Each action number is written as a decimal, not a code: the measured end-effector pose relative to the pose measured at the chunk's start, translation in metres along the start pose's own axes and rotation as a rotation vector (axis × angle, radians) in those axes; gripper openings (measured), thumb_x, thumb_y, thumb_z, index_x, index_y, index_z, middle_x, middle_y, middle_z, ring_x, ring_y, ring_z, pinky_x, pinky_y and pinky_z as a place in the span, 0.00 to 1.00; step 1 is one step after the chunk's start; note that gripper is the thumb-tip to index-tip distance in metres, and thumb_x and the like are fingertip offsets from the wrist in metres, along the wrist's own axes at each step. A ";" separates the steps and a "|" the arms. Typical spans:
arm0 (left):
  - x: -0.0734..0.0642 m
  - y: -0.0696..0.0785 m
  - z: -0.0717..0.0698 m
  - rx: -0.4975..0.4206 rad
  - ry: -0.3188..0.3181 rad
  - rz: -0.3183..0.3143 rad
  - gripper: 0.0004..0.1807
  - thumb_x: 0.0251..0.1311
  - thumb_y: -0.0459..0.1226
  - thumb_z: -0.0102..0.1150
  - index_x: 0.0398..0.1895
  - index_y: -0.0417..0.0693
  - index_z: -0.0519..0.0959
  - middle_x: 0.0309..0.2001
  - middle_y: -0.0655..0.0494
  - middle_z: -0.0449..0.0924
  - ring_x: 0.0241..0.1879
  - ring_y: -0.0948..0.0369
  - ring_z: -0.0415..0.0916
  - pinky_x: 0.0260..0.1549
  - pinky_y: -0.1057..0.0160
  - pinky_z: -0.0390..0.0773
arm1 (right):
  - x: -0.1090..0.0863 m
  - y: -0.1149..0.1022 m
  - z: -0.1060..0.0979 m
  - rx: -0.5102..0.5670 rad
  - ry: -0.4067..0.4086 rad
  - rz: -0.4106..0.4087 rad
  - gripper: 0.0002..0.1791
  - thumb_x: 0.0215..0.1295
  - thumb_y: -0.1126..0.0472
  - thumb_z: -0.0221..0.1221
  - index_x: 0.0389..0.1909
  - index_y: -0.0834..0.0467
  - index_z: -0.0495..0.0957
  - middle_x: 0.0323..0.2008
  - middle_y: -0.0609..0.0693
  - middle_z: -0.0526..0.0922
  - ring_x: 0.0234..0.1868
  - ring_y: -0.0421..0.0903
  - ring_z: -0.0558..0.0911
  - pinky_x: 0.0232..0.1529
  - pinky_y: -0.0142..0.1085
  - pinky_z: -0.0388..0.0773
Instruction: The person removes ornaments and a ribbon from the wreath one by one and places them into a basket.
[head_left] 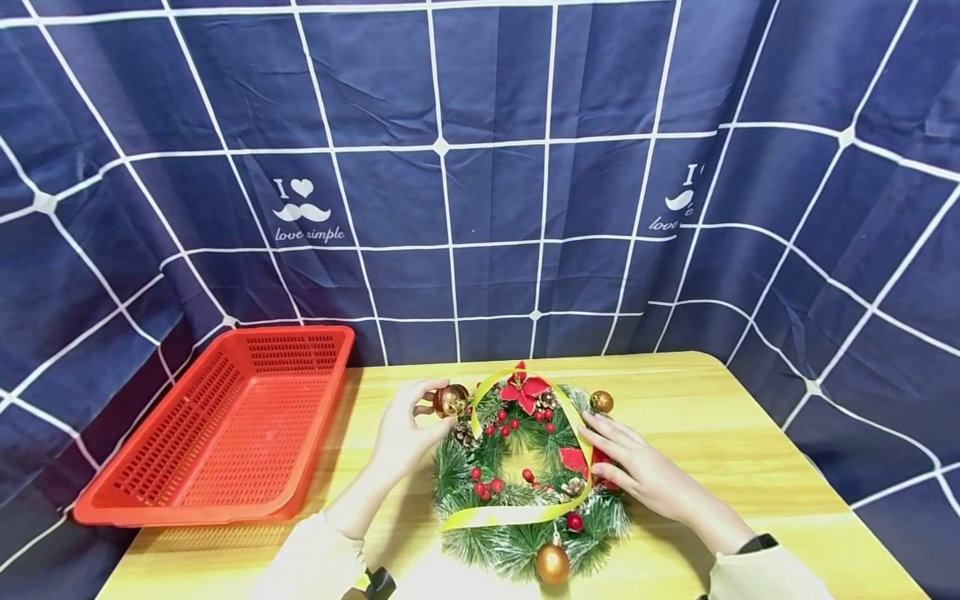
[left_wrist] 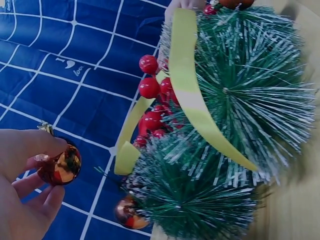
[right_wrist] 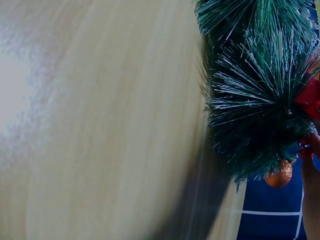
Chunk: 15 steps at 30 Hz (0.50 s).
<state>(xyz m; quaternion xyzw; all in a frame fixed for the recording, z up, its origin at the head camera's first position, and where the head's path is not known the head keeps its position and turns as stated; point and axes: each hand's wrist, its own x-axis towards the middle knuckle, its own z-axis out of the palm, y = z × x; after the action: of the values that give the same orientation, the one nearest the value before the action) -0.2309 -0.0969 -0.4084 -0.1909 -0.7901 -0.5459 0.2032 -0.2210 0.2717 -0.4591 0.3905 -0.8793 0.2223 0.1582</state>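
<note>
My left hand (head_left: 406,427) pinches a shiny copper bauble (left_wrist: 61,162) between thumb and fingers, at the upper left of a green wreath (head_left: 472,537). A second copper bauble (left_wrist: 129,212) shows by the wreath's edge in the left wrist view. My right hand (head_left: 645,467) rests on the wreath's right side with fingers extended, beside a red flower (head_left: 574,461). A loose yellow ribbon (head_left: 501,517) curves over the wreath. Red berries (head_left: 486,487), pine cones and another red flower (head_left: 522,388) decorate it. The right wrist view catches only part of the right hand (right_wrist: 311,192).
A red plastic basket (head_left: 311,467) stands on the left of the wooden table (head_left: 720,433). One gold bauble (head_left: 552,564) lies at the wreath's front and another (head_left: 602,402) at its upper right. A blue checked curtain (head_left: 495,200) hangs behind.
</note>
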 end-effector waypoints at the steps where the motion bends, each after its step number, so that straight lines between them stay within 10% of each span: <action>1: 0.000 0.001 -0.001 0.002 0.000 0.004 0.26 0.41 0.26 0.70 0.50 0.39 0.79 0.48 0.46 0.76 0.43 0.52 0.76 0.42 0.58 0.80 | 0.000 0.000 0.000 0.000 -0.001 0.002 0.31 0.63 0.58 0.61 0.67 0.57 0.67 0.69 0.58 0.61 0.65 0.65 0.62 0.68 0.24 0.40; 15: 0.005 0.011 -0.023 -0.028 0.012 0.020 0.26 0.43 0.24 0.70 0.51 0.36 0.78 0.48 0.44 0.76 0.44 0.48 0.75 0.44 0.57 0.80 | -0.001 0.000 0.000 0.000 -0.003 0.004 0.31 0.63 0.58 0.61 0.68 0.56 0.66 0.69 0.58 0.61 0.65 0.65 0.62 0.68 0.24 0.40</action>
<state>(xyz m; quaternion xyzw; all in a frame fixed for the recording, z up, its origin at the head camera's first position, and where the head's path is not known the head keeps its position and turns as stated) -0.2271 -0.1148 -0.3900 -0.1983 -0.7792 -0.5559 0.2109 -0.2202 0.2723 -0.4592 0.3890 -0.8803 0.2219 0.1565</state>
